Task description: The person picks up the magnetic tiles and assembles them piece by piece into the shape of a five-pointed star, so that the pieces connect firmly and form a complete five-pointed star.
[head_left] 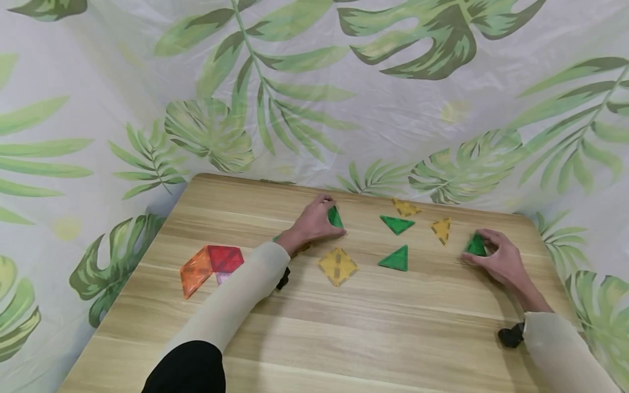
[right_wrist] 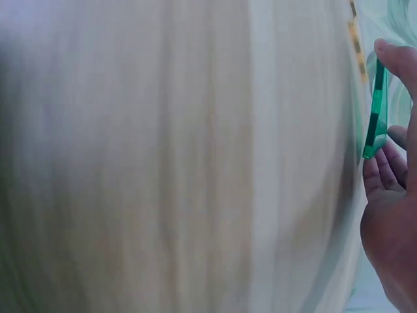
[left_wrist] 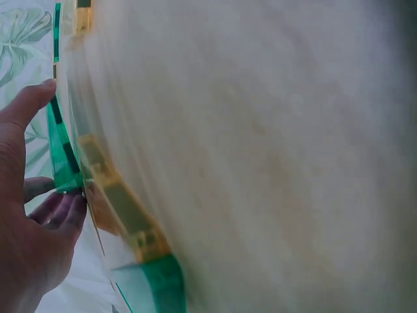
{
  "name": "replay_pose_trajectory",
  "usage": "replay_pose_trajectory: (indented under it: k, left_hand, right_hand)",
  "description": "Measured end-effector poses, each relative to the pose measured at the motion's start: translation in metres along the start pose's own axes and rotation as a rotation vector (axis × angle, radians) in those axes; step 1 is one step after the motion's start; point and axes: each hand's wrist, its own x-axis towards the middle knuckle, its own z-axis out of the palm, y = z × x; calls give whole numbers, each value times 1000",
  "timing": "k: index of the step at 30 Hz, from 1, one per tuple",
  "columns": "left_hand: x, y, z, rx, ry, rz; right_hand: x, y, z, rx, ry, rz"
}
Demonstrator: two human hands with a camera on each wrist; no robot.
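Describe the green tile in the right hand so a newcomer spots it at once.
Find the wooden table, then the right hand near its right side. Pinched in that hand is a green triangular tile. It is the rightmost tile on view and is held, unlike the loose yellow triangular tile to its left.

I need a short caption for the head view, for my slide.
Left hand holding one green tile, right hand holding another green tile, at a wooden table.
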Motion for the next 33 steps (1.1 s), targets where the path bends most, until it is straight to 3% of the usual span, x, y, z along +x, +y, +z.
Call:
replay_pose_trajectory:
  k: [9,20,33]
  left_hand:
    - [-3,-14,-8,-4,-14,85]
    - [-8,-23,-16,60,-100,179]
    - [-6,-26,-16,11,-95,214]
  right_hand:
    - [17,-47,25,155,-70,-75]
    - [48,-107,79,112,-193,-304]
    - [81,-153,123,34,-255,-382]
